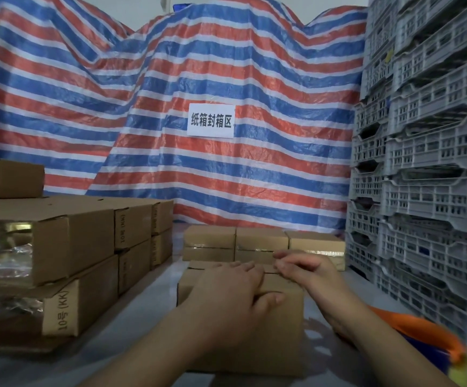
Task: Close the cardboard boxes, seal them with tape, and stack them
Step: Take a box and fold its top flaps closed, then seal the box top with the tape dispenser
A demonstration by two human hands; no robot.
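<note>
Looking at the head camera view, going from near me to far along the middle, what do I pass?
Cardboard box under both hands → row of sealed boxes → white paper sign on the striped tarp.

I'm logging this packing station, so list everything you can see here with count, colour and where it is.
Box being closed: one, brown, centre foreground, under both hands.
Sealed boxes: three seen in a row, brown, taped, behind the centre box.
Stacked boxes: several, exact count unclear, brown, printed "10号 (KK)", left side.
Tarp: one, red, blue and white stripes, across the background.
Paper sign: one, white with black characters, on the tarp.
Plastic crates: many, grey, stacked high on the right.
Orange and blue object: one, blurred, lower right; cannot tell what it is.
Table surface: grey-white, under the boxes.
Left hand: flat on the centre box top.
Right hand: fingers curled at the top seam.
</note>
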